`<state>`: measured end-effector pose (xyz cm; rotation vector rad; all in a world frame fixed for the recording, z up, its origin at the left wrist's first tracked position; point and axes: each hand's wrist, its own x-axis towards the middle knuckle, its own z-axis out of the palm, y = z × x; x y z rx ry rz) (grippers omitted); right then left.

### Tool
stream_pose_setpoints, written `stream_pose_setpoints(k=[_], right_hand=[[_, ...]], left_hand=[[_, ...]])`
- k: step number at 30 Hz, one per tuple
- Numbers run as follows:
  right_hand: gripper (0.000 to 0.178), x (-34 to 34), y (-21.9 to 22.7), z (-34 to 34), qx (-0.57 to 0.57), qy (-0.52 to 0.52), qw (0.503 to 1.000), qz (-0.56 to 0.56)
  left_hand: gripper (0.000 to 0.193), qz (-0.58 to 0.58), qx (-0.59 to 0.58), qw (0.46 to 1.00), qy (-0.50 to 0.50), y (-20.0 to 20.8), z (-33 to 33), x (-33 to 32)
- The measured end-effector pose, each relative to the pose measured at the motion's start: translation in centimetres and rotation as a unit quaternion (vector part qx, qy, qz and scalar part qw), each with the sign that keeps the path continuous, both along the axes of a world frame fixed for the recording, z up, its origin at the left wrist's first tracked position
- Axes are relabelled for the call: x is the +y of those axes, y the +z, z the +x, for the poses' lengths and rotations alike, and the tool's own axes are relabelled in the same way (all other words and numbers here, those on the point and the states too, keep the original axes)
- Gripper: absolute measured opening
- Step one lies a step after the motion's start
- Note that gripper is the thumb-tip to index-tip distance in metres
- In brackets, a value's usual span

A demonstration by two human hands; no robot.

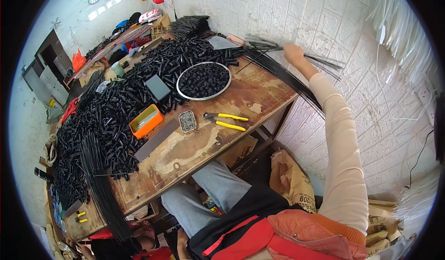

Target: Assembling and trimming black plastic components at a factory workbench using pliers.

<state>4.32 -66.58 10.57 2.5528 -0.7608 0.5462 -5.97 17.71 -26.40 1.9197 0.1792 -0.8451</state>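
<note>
- Head view: bundle of thin dark rods (324,61), one, blurred, in your right hand (293,55), whose fingers looked closed around it, ends projecting both sides.
- Bundle's long axis: roughly left to right, dipping rightward, out by the wall.
- Long black rods (285,74), one lot: lay just below that hand, slanting toward you along the table's (174,158) right side; your right arm was clearly nearer.
- Hand at the lower edge (182,243), beside your lap: seemingly your left; its opening and any contents you could not tell.
- Round white-rimmed tray (194,97), one: held a heap of short black pieces.
- Orange box (152,127), one: held something pale and flat.
- Small tray (188,131), one: held tiny greyish bits.
- Yellow-handled nippers (230,116), one: lay right of the small tray, handles spread.
</note>
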Motion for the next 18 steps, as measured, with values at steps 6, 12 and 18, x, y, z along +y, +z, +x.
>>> stream_pose_setpoints(k=[6, 12, 18], right_hand=[[0.021, 0.5, 5.1, 3.4, -0.133, -0.026, 0.990, 0.039], [0.031, 5.2, 9.8, 7.1, -0.162, 0.177, 0.765, 0.598], [0.025, 25.1, 11.8, 8.6, -0.180, 0.352, 0.318, 0.862]], left_hand=[[0.031, -0.024, -0.072, 0.996, 0.037, 6.4, 1.6, 0.3], [0.031, -0.013, -0.307, 0.949, -0.063, 18.8, 3.9, -4.9], [0.029, -0.184, -0.419, 0.874, -0.162, 35.7, 6.1, -16.6]])
